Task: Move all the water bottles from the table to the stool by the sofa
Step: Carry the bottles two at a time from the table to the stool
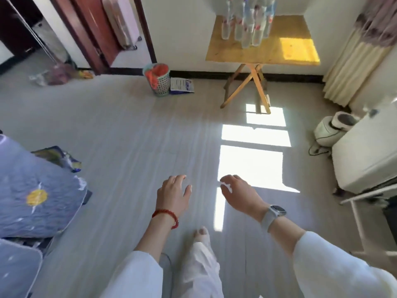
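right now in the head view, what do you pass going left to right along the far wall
broom → radiator → mesh basket → blue and white packet → wooden folding table holding the water bottles → curtain

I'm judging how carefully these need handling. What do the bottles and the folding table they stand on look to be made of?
The water bottles look like thin clear plastic: see-through walls with printed labels, though blur leaves it open. The table looks like light, matte wood: yellowish top with faint grain, crossed plank legs.
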`<state>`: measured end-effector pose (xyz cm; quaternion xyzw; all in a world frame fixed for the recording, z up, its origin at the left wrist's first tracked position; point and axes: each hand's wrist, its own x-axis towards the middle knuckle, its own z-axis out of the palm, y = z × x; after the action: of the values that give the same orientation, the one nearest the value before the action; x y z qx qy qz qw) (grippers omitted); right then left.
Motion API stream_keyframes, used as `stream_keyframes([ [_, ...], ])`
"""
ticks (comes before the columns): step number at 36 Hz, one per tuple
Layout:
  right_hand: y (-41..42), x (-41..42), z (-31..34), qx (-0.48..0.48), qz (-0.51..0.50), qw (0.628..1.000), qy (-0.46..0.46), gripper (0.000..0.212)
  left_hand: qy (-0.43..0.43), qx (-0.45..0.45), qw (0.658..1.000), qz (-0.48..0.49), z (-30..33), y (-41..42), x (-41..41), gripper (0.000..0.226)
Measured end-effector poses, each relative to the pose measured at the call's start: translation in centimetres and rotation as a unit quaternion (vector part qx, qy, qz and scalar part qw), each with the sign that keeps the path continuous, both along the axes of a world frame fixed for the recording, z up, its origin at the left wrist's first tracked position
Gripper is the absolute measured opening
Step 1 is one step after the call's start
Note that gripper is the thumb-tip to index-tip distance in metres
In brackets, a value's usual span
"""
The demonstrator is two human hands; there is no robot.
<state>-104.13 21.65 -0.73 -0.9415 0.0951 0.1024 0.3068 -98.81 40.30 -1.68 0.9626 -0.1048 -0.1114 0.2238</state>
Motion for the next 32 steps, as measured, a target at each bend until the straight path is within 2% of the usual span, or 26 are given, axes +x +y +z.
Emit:
stream_keyframes([
  [6,-2.0,15.1,0.2,-0.001,0.013,1.000,-0.015,0.034,-0.008,-0.017,1.000,0.005,0.4,-1.8,14.7,0.039],
  [12,-4.1,30.9,1.9,0.030,-0.020,0.999,-0.034,0.032,-0.023,-0.054,0.998,0.000,3.0,-4.5,31.5,0.039],
  [17,-7.2,40.9,3.2,0.047,-0.068,0.995,-0.051,0.031,-0.032,-0.070,0.997,-0.021,4.2,-8.4,42.5,0.038],
  [27,-17.6,60.8,2.1,0.009,-0.110,0.991,-0.077,0.032,-0.060,-0.091,0.991,-0.073,2.7,-18.8,63.6,0.036],
  [32,-24.2,71.4,1.6,0.023,-0.146,0.985,-0.094,0.030,-0.060,-0.070,0.991,-0.099,2.9,-25.3,74.8,0.036],
])
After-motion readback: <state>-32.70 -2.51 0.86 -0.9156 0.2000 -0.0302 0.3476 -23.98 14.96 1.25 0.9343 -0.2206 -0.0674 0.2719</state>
